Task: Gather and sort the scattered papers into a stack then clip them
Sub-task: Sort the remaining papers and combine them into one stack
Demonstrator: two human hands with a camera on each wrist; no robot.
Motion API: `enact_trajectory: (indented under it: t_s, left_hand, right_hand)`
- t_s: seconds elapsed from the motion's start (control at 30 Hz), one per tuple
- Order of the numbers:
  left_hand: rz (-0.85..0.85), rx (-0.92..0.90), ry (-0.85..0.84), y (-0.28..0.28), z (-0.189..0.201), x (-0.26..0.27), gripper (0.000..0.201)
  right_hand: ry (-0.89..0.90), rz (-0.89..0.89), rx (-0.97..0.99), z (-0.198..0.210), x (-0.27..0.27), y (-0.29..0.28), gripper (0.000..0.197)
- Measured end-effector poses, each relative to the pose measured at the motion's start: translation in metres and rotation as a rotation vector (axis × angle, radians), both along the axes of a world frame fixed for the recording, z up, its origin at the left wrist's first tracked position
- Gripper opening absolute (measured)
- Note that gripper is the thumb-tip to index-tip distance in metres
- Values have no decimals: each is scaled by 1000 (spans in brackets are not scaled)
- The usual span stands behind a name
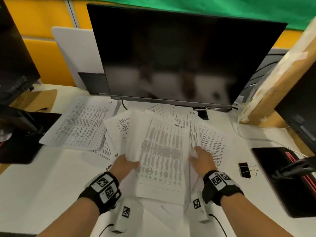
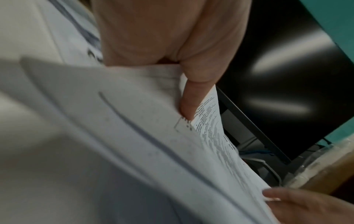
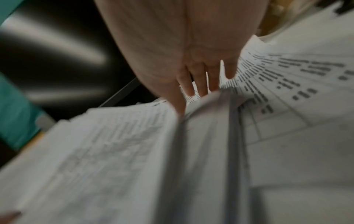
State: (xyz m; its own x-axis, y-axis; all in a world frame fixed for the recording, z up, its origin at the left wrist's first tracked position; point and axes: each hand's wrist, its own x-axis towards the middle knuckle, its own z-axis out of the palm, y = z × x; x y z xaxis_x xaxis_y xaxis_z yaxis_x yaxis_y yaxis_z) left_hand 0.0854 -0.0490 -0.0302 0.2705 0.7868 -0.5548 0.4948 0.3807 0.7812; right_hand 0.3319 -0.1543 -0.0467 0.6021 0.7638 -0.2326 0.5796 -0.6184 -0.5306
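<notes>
A loose bundle of printed papers (image 1: 160, 156) is lifted in front of me over the white desk (image 1: 51, 182), fanned out at its far end. My left hand (image 1: 127, 164) grips the bundle's left edge, thumb on top; the left wrist view shows that thumb (image 2: 188, 106) pressed on the sheets. My right hand (image 1: 199, 157) holds the right edge, its fingers (image 3: 193, 84) curled around the sheets. More printed sheets (image 1: 80, 125) lie flat at the left, others (image 1: 213, 141) under and right of the bundle. A black binder clip (image 1: 245, 170) lies on the desk to the right.
A dark monitor (image 1: 179, 55) stands just behind the papers. A black stand (image 1: 22, 130) is at the left, a black device with red trim (image 1: 287, 182) at the right, and a cardboard box (image 1: 280, 79) at the back right. Cables run beside the box.
</notes>
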Motion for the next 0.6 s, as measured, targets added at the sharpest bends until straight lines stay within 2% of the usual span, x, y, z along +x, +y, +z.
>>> enact_trajectory:
  t_s: [0.07, 0.13, 0.2, 0.33, 0.43, 0.5, 0.6]
  left_hand:
    - [46, 61, 60, 11, 1, -19, 38]
    - [101, 107, 94, 19, 3, -35, 39]
    - [157, 132, 96, 26, 5, -46, 43]
    - [214, 167, 98, 32, 9, -57, 43]
    - [226, 176, 95, 33, 11, -63, 41]
    - [244, 172, 85, 33, 11, -67, 40]
    - [249, 181, 80, 33, 13, -69, 39]
  right_hand:
    - [-98, 118, -200, -1, 0, 0, 51]
    - [-151, 124, -274, 1, 2, -2, 47]
    - [-96, 42, -208, 2, 9, -7, 34]
    - [73, -259, -54, 8, 31, -26, 36]
    - [87, -378, -54, 14, 46, -42, 34]
    - [139, -382, -98, 16, 51, -51, 28]
    - [261, -305, -193, 17, 49, -56, 9]
